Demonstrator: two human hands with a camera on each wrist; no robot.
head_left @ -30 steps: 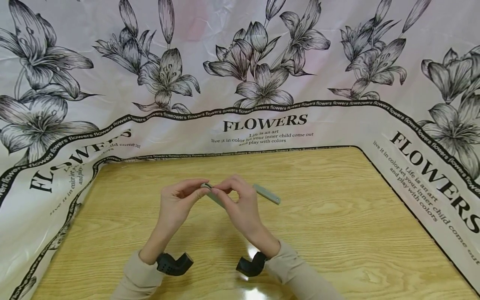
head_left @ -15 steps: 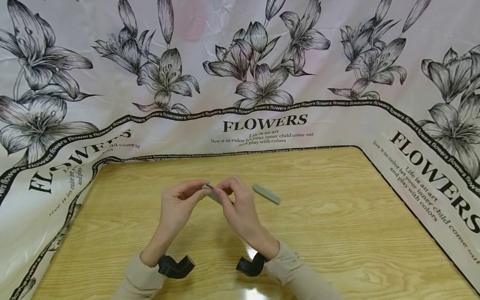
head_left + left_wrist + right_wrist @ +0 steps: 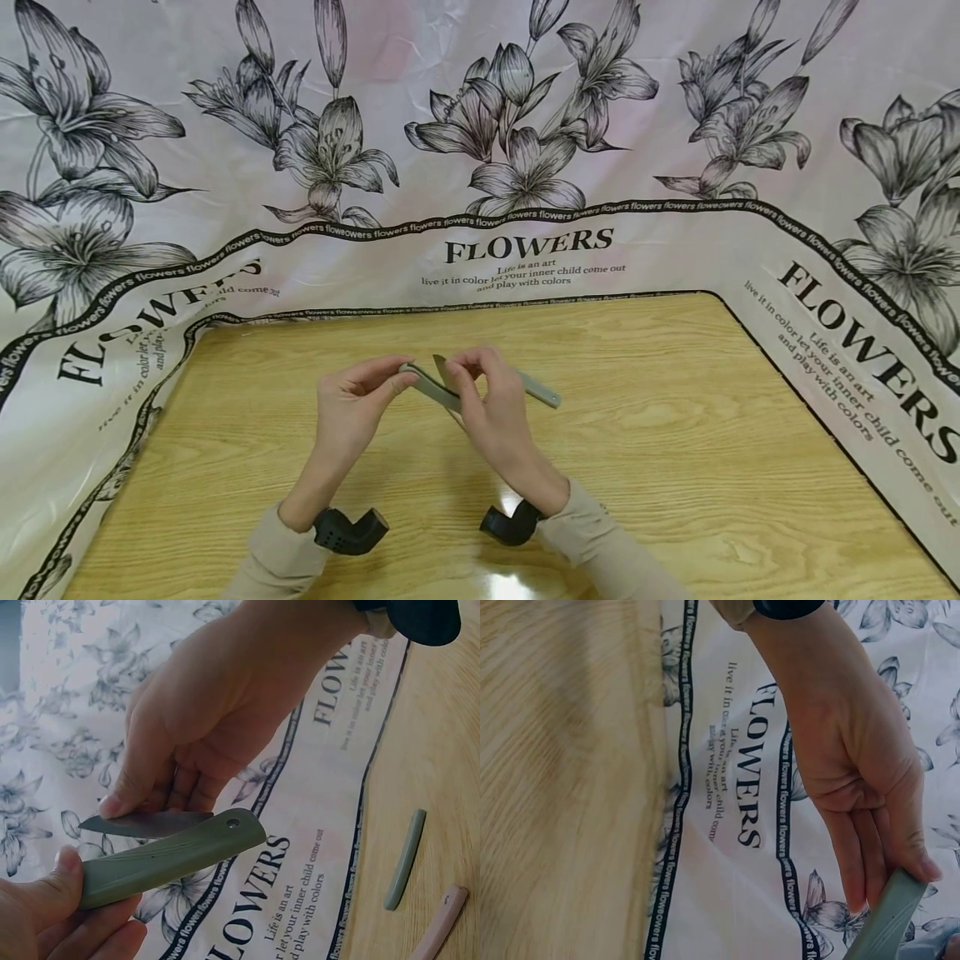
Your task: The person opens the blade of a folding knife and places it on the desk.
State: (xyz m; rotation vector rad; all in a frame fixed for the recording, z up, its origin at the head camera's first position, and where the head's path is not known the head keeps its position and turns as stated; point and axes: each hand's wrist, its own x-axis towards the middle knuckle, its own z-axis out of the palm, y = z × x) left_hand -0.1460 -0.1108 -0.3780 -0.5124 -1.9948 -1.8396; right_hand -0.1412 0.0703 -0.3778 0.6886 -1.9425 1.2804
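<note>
A green folding knife (image 3: 431, 388) is held up between both hands over the table. My left hand (image 3: 356, 404) pinches one end of its handle (image 3: 169, 862), thumb along the side. With thumb and fingers, my right hand (image 3: 491, 404) pinches the blade (image 3: 150, 824), which stands partly out of the handle at a narrow angle. A rivet (image 3: 233, 823) shows at the handle's far end in the left wrist view. The right wrist view has the left hand (image 3: 855, 750) on the handle (image 3: 892, 911), with the blade at the bottom edge.
On the wooden table (image 3: 660, 467) lies a slim green handle-shaped piece (image 3: 543, 391), partly behind the right hand. A similar pink piece (image 3: 441, 922) lies near it in the left wrist view. Flower-printed cloth (image 3: 525, 275) borders the table's back and sides.
The right hand has moved right and drawn the blade partly out of the handle. More of the handle shows now, and the left hand has barely moved.
</note>
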